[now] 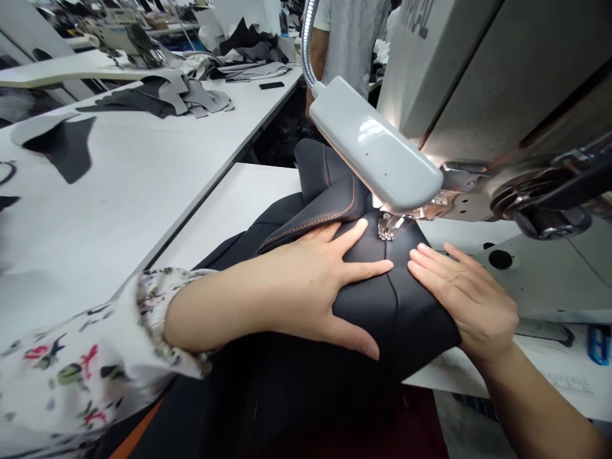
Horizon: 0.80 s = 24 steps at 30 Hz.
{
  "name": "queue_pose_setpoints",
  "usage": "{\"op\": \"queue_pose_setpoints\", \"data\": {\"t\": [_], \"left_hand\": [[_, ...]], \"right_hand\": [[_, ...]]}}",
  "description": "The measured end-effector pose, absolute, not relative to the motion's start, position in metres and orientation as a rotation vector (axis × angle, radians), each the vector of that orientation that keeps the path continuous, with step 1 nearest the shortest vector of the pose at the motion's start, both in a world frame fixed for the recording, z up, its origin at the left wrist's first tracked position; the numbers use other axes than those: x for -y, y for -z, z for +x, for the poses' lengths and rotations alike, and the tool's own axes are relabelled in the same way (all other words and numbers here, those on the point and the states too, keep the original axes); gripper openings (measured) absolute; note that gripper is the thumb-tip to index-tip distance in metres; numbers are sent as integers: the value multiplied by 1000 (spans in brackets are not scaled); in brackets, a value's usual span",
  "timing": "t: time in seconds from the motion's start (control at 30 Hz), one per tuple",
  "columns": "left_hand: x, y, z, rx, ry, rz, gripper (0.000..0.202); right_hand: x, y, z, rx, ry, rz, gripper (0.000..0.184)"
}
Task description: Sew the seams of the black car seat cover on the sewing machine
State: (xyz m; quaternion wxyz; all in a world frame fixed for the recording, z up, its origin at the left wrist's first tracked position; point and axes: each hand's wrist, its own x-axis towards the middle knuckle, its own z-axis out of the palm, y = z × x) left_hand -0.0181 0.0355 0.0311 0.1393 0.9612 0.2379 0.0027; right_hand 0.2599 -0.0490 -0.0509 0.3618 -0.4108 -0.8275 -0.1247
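Supple black stitched upholstery panel (396, 312), soft, best held flat either side of its seam, pressed by unclenched, spread fingers of left hand (296, 287) and right hand (463, 299), at six o'clock from the steel presser foot (386, 226).

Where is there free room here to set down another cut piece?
The long white table shows open surface between the dark cut pieces and the floral sleeve. A smaller white patch lies between that table and the black stitched panel. It is crowded at the presser foot, under the lamp, between the left hand and right hand.

Black upholstery (396, 319) has orange stitching (315, 223); the sleeve (81, 363) is white floral.
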Motion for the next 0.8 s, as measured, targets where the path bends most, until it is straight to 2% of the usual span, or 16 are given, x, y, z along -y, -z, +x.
{"op": "queue_pose_setpoints", "data": {"t": [0.3, 0.67, 0.8], "left_hand": [[-62, -23, -15, -616, -44, 2727, 94], [-93, -15, -8, -381, -173, 2853, 81], [-99, -7, -10, -313, -295, 2993, 75]], "right_hand": [[31, 58, 259, 2081, 405, -1064, 47], [-1, 71, 257, 1928, 474, -1077, 48], [-7, 86, 249, 1718, 294, -1143, 36]]}}
